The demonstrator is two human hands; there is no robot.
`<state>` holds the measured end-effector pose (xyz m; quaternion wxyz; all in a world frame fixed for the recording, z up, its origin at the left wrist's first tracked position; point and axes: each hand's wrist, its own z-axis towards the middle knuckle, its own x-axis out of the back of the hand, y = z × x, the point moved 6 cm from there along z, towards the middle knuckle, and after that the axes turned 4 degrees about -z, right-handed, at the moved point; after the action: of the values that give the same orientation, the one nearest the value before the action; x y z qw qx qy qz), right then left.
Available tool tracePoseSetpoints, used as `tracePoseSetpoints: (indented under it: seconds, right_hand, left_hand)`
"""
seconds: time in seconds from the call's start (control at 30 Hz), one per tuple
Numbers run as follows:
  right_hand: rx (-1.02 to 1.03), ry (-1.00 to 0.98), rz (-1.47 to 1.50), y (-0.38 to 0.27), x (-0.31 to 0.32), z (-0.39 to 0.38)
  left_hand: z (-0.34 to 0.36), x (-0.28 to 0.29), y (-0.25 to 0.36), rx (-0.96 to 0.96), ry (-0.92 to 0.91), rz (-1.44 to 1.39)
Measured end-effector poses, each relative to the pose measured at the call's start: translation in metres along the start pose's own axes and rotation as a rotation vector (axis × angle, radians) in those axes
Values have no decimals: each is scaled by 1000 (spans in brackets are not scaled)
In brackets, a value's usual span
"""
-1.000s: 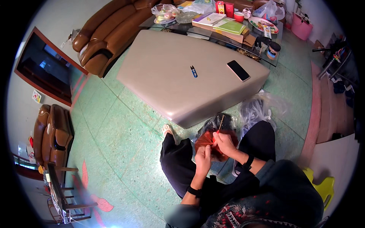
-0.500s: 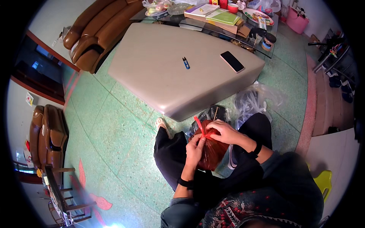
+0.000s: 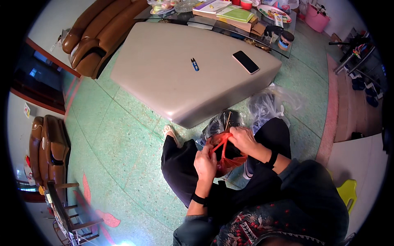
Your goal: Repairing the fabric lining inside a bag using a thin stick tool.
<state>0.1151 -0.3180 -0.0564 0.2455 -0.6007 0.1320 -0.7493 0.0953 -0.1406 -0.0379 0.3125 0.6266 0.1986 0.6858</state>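
Note:
A red plastic bag with something dark inside rests between my knees. My left hand grips its left edge, and my right hand pinches the bag's red handle at the top right. Both hands are closed on the bag. Just beyond them lies a dark clear-wrapped bundle on the floor, and a see-through plastic bag of dark items sits to its right. My legs in black trousers frame the bag on both sides.
A large beige ottoman stands ahead, with a black phone and a small blue clipper on it. Behind it is a cluttered glass table. Brown sofas are at left. A yellow stool is at right.
The view has tilted so the ottoman sits lower and closer. My hands have spread slightly, pulling the red bag's handle out between them.

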Motion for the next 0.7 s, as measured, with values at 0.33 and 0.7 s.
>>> tracePoseSetpoints:
  seconds: [0.33,0.7]
  right_hand:
    - [-377,-159,359,75,-17,-9]
    - [-265,-531,260,85,-40,30]
  left_hand:
    - [0,2,-51,46,209,-346]
    - [0,-14,-61,541,-134,-1407]
